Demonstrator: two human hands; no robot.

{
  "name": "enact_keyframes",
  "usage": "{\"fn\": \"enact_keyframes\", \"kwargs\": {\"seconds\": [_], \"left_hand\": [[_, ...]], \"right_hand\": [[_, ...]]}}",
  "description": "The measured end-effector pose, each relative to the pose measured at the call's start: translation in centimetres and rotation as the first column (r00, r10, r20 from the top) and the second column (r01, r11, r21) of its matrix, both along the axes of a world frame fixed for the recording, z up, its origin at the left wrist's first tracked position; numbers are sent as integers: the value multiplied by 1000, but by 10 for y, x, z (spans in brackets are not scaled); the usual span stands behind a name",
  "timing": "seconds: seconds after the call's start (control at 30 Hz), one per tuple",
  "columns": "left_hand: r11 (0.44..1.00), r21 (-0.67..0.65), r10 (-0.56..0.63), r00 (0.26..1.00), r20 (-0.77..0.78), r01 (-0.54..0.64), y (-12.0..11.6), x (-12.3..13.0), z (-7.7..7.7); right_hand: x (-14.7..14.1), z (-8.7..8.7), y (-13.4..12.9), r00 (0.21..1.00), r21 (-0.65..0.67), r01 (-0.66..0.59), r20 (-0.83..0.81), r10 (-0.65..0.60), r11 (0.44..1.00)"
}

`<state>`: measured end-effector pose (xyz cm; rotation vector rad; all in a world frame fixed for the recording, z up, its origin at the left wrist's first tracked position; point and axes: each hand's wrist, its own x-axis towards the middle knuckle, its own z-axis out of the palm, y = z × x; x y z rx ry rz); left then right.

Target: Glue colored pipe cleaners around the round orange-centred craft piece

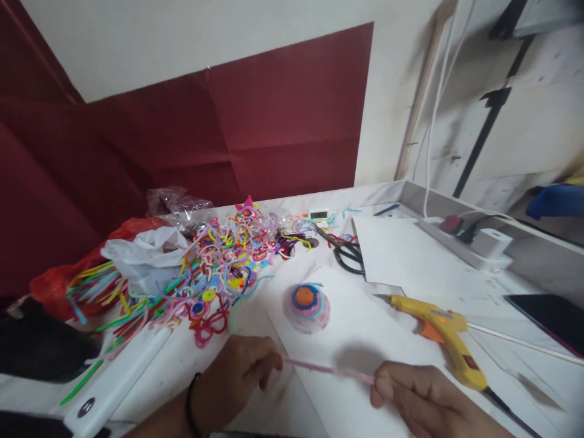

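Note:
Between my two hands a pink pipe cleaner (326,369) is stretched almost level above the white paper. My left hand (249,368), with a dark band at the wrist, pinches its left end. The right end is pinched between the thumb and fingers of my right hand (410,392). Just beyond the strip, a round piece (306,307) lies on the paper, with an orange centre ringed by blue and a pink, patterned outer part. To the right rests a yellow hot glue gun (438,325), its nozzle pointing left.
A tangled heap of coloured pipe cleaners (237,249) spreads at the left, beside a white plastic bag (146,255). Black-handled scissors (349,255) lie at the back by a white sheet (401,249). A power strip (465,246) and a phone (547,316) are at the right.

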<state>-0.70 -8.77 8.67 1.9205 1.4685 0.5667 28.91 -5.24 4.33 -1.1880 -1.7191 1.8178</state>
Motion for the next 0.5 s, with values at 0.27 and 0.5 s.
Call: {"fn": "enact_keyframes", "kwargs": {"seconds": [0.27,0.5], "left_hand": [[1000,-9,28,1000,9,-28,6,-18,-12],[988,111,117,990,-79,-108,14,-24,-16]], "right_hand": [[26,-5,12,999,29,-12,44,11,1000],[39,2,19,998,58,-68,20,67,996]]}}
